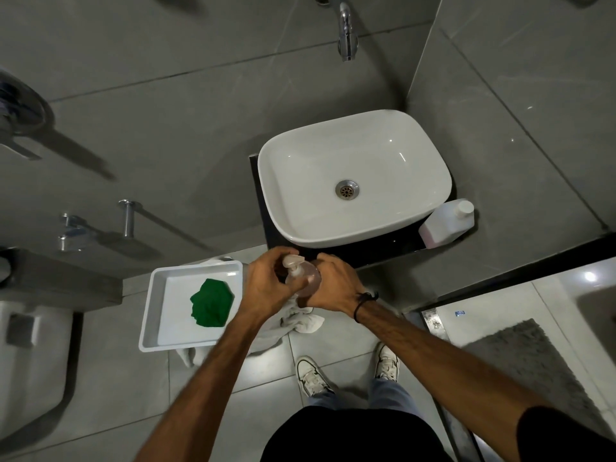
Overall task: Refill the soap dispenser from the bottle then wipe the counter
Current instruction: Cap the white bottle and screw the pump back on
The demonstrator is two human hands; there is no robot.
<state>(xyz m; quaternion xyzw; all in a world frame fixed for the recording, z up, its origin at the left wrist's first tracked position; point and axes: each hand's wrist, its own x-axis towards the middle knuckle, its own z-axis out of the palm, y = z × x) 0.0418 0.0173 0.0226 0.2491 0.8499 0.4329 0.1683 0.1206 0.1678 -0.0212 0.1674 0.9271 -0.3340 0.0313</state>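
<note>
A clear soap dispenser (301, 275) with a pump top is held in front of the black counter (383, 246), below the white basin (353, 176). My left hand (266, 281) grips its pump head and neck. My right hand (335, 285) wraps around its body from the right. The refill bottle (448, 223), white with pinkish liquid and a white cap, stands on the counter's right end beside the basin. A green cloth (211, 303) lies crumpled in a white tray (155, 295) to the left.
A chrome tap (346, 31) juts from the grey wall above the basin. A white towel (301, 320) hangs under my hands beside the tray. A toilet (31, 361) stands at the far left, a grey mat (526, 368) at the right.
</note>
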